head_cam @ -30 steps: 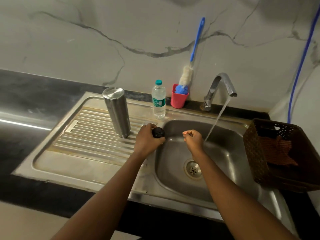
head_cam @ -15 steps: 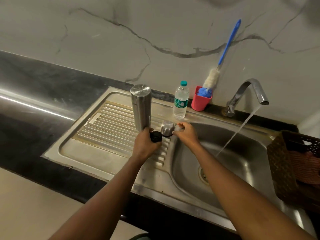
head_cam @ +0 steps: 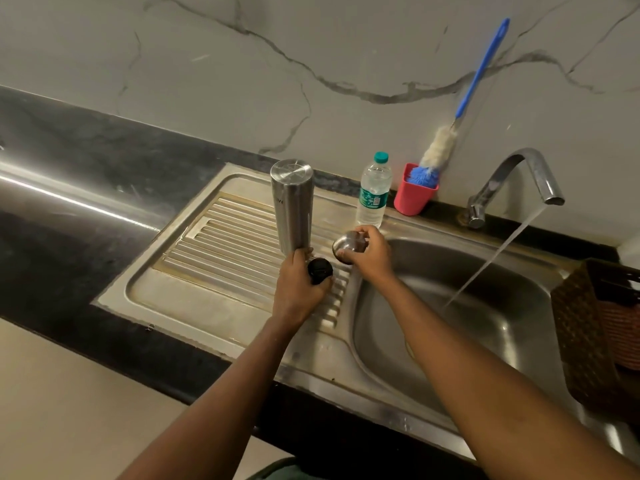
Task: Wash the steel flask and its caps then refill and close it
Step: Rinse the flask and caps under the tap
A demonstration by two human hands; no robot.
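Steel flask (head_cam: 292, 206) stands on the drainboard (head_cam: 214, 251); right hand (head_cam: 372, 252), over from the basin (head_cam: 485, 327), now pinches the steel cap (head_cam: 346, 244) (left hand (head_cam: 298, 292) grips the black stopper (head_cam: 320, 270)). Cap rinsing looks next.

The left forearm (head_cam: 225, 375) and right forearm (head_cam: 450, 341) reach forward side by side. The left hand (head_cam: 298, 289) curls around a round black cap (head_cam: 320, 270); the right hand (head_cam: 372, 254) pinches a shiny domed steel cap (head_cam: 346, 244).

Plastic water bottle (head_cam: 373, 192): upright at the sink's (head_cam: 194, 299) back edge, green cap on.
Pink cup (head_cam: 414, 197): just right of the bottle, holding a blue-handled bottle brush (head_cam: 437, 148).
Woven basket (head_cam: 581, 334): right of the basin.
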